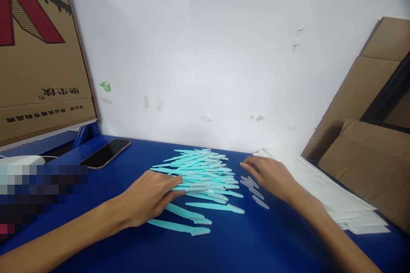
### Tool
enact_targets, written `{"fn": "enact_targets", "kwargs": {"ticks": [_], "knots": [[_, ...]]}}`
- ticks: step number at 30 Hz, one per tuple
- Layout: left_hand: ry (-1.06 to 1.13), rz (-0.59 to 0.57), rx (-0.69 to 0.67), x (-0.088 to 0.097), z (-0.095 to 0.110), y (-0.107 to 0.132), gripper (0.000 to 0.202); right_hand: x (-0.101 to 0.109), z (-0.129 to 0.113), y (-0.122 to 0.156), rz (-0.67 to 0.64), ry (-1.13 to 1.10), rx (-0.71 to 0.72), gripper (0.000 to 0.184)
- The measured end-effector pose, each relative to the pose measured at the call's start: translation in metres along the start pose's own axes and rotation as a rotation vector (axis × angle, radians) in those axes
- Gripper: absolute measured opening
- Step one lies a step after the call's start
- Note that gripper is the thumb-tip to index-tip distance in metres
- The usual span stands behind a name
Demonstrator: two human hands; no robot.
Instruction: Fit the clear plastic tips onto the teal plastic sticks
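Note:
A pile of several teal plastic razor-like sticks (205,170) lies on the blue table (230,243). My left hand (150,196) rests flat on the pile's near left side, fingers stretched out over the sticks. My right hand (269,175) lies on the table just right of the pile, fingers extended and touching a few small clear plastic caps (254,190). Two or three loose teal sticks (182,226) lie nearer to me, below my left hand.
A dark phone (105,153) lies at the back left. A stack of white plastic sleeves (333,196) sits to the right. Cardboard boxes stand at left (38,51) and right (368,158). A white wall (208,51) closes the back.

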State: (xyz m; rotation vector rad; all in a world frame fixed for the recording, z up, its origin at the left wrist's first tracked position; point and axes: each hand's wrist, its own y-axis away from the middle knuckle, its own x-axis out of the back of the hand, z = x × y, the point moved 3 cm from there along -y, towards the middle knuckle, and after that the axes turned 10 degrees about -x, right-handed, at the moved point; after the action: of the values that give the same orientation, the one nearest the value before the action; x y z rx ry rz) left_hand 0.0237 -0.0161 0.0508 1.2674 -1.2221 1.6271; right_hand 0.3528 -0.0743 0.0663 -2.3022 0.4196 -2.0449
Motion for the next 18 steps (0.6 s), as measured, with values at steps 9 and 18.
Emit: {"fn": "enact_targets", "kwargs": {"ticks": [9,18], "knots": [[-0.031,-0.04,0.014,-0.002,0.012,-0.002,0.032,0.004,-0.095,0.051,0.118,-0.223,0.503,0.047],[0.005,-0.085,0.007,-0.002,0.027,-0.002,0.034,-0.004,-0.108,0.057,0.412,-0.305,0.785,0.024]]}}
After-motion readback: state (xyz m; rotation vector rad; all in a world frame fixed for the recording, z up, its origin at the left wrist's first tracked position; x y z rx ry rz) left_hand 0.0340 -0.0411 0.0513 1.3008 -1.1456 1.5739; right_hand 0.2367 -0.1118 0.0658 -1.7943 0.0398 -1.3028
